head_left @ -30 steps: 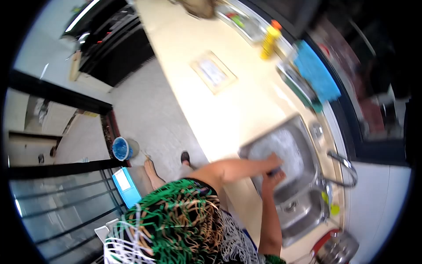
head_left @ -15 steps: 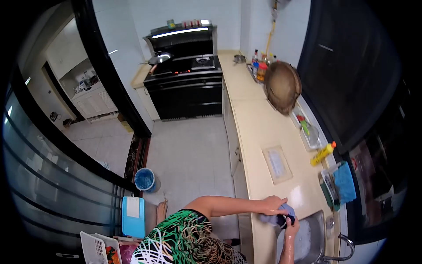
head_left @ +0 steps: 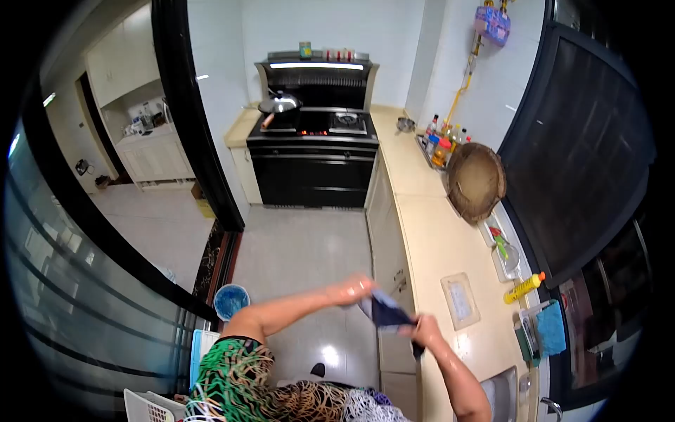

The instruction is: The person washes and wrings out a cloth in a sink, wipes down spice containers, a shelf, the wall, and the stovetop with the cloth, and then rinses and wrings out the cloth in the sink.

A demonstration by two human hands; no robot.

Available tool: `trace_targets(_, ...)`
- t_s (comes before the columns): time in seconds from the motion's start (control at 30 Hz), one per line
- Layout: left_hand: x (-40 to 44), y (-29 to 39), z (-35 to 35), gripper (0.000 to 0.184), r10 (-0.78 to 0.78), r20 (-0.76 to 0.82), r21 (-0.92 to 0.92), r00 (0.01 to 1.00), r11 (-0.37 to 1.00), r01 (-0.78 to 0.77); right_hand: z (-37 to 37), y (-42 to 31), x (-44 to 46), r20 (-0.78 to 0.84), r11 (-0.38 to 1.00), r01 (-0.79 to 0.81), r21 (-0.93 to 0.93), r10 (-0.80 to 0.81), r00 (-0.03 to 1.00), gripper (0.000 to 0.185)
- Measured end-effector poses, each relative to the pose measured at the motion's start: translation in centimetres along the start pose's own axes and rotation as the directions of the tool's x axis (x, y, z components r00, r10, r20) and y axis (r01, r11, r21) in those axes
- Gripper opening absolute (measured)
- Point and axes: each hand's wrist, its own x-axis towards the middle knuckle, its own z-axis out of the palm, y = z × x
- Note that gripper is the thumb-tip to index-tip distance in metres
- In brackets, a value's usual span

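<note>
While L hand (head_left: pixel 355 289) clenches one end of dk cloth (head_left: pixel 388 314), R hand (head_left: pixel 424 329) has closed grip nr other.

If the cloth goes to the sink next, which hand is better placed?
Likely the right hand: it grips the cloth by the counter, closer to the sink. The left hand holds it farther away, over the floor.

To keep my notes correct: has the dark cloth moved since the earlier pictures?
Yes: the dark cloth has moved away from the sink, leftward, and is now mostly past the edge of the counter.
</note>
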Motion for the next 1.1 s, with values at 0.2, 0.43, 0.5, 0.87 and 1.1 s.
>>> trace_targets(0.2, -0.2, -2.4, -5.2, 0.036, -0.248, 0.012, -0.176, 0.969, 0.953, 0.246, -3.2, -1.6, 8.9, 0.407, 0.943, -0.196, 0.271, 0.072, 0.91, 0.037)
trace_targets(0.43, 3.2, -6.5, -10.1, 0.033, -0.339, 0.018, -0.478, 0.941, 0.823, 0.306, -6.4, -3.7, 17.3, 0.343, 0.963, 0.234, 0.131, -0.265, 0.901, 0.026)
trace_targets(0.5, 4.3, -7.5, -12.1, 0.032, -0.398, -0.117, -0.384, 0.91, 0.863, 0.328, -7.2, -2.2, 21.6, 0.24, 0.956, 0.128, 0.264, -0.193, 0.951, 0.018)
trace_targets(0.87, 11.4, -7.5, -21.7, 0.028, -0.135, -0.534, 0.134, 0.834, 0.961, 0.241, -5.9, -5.9, 41.1, -0.878, 0.947, 0.296, 0.128, -0.03, 0.477, 0.052)
trace_targets(1.1, 14.7, -16.6, -23.7, 0.052, -0.401, -0.129, -0.785, 0.907, 0.6, 0.154, 3.9, -10.8, 49.9, 0.425, -0.309, -0.378, 0.872, 0.097, 0.9, 0.052)
